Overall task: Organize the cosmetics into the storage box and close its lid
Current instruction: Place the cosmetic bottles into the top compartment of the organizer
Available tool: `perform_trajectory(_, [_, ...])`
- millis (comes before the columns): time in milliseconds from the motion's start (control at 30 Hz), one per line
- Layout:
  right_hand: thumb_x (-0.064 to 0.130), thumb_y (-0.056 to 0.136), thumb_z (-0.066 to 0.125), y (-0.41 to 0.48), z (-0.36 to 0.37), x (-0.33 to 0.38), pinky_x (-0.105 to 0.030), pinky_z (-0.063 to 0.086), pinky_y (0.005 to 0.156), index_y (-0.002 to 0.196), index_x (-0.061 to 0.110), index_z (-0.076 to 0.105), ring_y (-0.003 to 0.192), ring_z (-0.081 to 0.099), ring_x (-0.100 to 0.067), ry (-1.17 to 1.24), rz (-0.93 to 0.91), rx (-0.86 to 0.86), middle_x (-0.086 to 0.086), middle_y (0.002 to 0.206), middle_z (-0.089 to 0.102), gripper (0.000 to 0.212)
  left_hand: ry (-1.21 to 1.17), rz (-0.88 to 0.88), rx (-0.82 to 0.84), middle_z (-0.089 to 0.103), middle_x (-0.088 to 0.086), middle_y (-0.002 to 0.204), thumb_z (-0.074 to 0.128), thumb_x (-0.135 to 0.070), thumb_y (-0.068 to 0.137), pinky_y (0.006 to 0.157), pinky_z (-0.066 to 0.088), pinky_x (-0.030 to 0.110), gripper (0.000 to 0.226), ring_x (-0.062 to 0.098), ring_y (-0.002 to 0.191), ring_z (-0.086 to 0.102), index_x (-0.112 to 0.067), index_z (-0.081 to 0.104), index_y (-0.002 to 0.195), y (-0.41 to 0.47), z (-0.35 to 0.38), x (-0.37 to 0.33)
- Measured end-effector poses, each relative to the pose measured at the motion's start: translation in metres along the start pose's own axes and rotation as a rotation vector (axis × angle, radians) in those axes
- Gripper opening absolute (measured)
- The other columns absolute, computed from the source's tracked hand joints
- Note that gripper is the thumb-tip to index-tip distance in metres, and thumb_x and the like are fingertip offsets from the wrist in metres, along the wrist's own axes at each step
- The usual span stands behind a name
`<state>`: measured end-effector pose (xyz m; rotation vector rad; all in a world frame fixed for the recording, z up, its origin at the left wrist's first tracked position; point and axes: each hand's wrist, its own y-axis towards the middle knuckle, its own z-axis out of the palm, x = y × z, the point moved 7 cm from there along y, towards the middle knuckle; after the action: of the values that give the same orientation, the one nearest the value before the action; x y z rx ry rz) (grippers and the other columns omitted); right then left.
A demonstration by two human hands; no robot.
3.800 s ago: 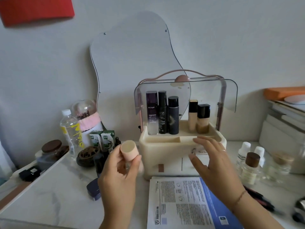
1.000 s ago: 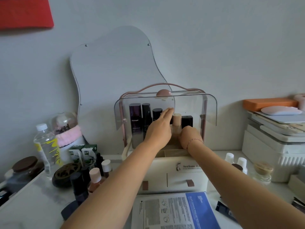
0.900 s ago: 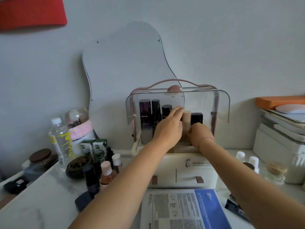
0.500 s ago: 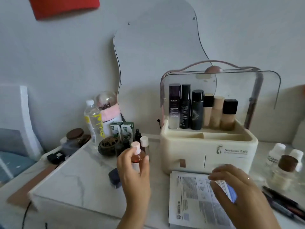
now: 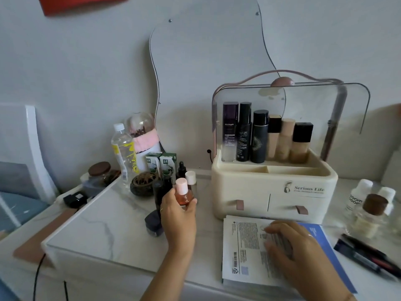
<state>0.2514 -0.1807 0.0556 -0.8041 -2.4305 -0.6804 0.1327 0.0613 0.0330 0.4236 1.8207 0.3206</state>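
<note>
Beside the storage box, amber bottle in left hand

Gripping a small amber bottle with a pink cap in the left hand, over the marble tabletop, left of the cream storage box. Resting the right hand, fingers loosely bent and blurred, on a printed leaflet just near of the box. Box with clear lid raised and six tall bottles upright along its far row.
</note>
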Motion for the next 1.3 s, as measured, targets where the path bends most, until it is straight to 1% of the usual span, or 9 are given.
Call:
perform_trajectory(133, [0.03, 0.083, 0.064, 0.002, -0.007, 0.009, -0.01, 0.035, 0.081, 0.096, 0.04, 0.057, 0.102, 0.05, 0.004, 0.08, -0.032, -0.017, 0.033, 0.103, 0.05, 0.018, -0.094, 0.063, -0.061, 0.065, 0.003, 0.105, 0.08, -0.016, 0.071, 0.08, 0.043, 0.026, 0.049, 0.023, 0.094, 0.061, -0.012, 0.06, 0.115, -0.018, -0.015, -0.015])
perform_trajectory(233, [0.029, 0.081, 0.067, 0.008, -0.022, 0.022, -0.008, 0.042, 0.082, 0.09, 0.046, 0.056, 0.097, 0.054, 0.01, 0.179, -0.067, -0.046, 0.031, 0.098, 0.057, 0.021, -0.2, 0.173, -0.095, 0.067, -0.005, 0.103, 0.08, -0.023, 0.069, 0.082, 0.042, 0.019, 0.047, 0.011, 0.093, 0.06, -0.019, 0.061, 0.112, -0.026, -0.029, -0.048])
perform_trajectory(433, [0.035, 0.072, 0.073, 0.059, -0.061, 0.073, -0.013, 0.045, 0.092, 0.122, 0.033, 0.052, 0.106, 0.054, 0.006, 0.251, -0.239, 0.004, 0.021, 0.112, 0.059, 0.054, -0.463, 0.202, 0.257, 0.071, -0.015, 0.096, 0.074, -0.042, 0.064, 0.076, 0.049, 0.018, 0.047, 0.004, 0.093, 0.066, -0.03, 0.065, 0.109, -0.02, -0.007, -0.133])
perform_trajectory(500, [0.032, 0.071, 0.075, 0.082, -0.068, 0.083, -0.022, 0.049, 0.093, 0.128, 0.026, 0.049, 0.104, 0.058, 0.0, 0.189, -0.267, -0.008, 0.015, 0.113, 0.062, 0.063, -0.451, 0.201, 0.361, 0.071, -0.02, 0.097, 0.075, -0.047, 0.062, 0.073, 0.05, 0.014, 0.055, -0.001, 0.093, 0.065, -0.033, 0.064, 0.114, -0.017, 0.011, -0.154])
perform_trajectory(633, [0.031, 0.07, 0.076, 0.121, -0.082, 0.074, -0.027, 0.053, 0.086, 0.12, 0.021, 0.055, 0.09, 0.063, -0.007, 0.137, -0.224, -0.087, 0.011, 0.099, 0.067, 0.056, -0.413, 0.196, 0.429, 0.07, -0.011, 0.104, 0.08, -0.028, 0.068, 0.088, 0.053, 0.037, 0.055, 0.009, 0.101, 0.064, -0.029, 0.061, 0.12, -0.004, 0.043, -0.175])
perform_trajectory(833, [0.026, 0.067, 0.08, 0.165, -0.067, 0.047, -0.029, 0.055, 0.081, 0.111, 0.02, 0.059, 0.085, 0.065, -0.007, 0.333, -0.092, -0.184, 0.009, 0.092, 0.068, 0.05, -0.179, 0.258, 0.365, 0.054, -0.012, 0.133, 0.06, -0.045, 0.086, 0.097, 0.036, 0.021, 0.051, 0.007, 0.124, 0.047, -0.027, 0.048, 0.133, -0.002, 0.055, -0.155])
perform_trajectory(967, [0.03, 0.064, 0.081, 0.186, -0.058, 0.023, -0.026, 0.054, 0.074, 0.1, 0.027, 0.055, 0.084, 0.064, -0.009, 0.31, 0.013, -0.209, 0.01, 0.09, 0.066, 0.045, -0.056, 0.352, 0.329, 0.054, -0.013, 0.122, 0.059, -0.032, 0.091, 0.104, 0.039, 0.028, 0.033, 0.01, 0.125, 0.047, -0.017, 0.062, 0.12, -0.018, 0.05, -0.123])
perform_trajectory(1133, [0.031, 0.064, 0.081, 0.195, -0.04, 0.009, -0.013, 0.038, 0.054, 0.1, 0.019, 0.057, 0.072, 0.055, -0.002, 0.191, 0.094, -0.163, 0.009, 0.085, 0.061, 0.045, -0.055, 0.412, 0.294, 0.06, -0.005, 0.123, 0.059, -0.021, 0.092, 0.103, 0.02, 0.003, 0.025, 0.007, 0.129, 0.042, -0.012, 0.067, 0.113, -0.021, 0.047, -0.116])
perform_trajectory(1300, [0.031, 0.068, 0.079, 0.203, -0.032, 0.006, -0.019, 0.044, 0.056, 0.099, 0.018, 0.069, 0.07, 0.059, -0.008, 0.105, 0.133, -0.087, 0.0, 0.085, 0.069, 0.035, -0.087, 0.428, 0.282, 0.059, -0.004, 0.126, 0.059, -0.018, 0.092, 0.103, 0.021, 0.003, 0.026, 0.008, 0.13, 0.042, -0.011, 0.065, 0.116, -0.022, 0.044, -0.115])
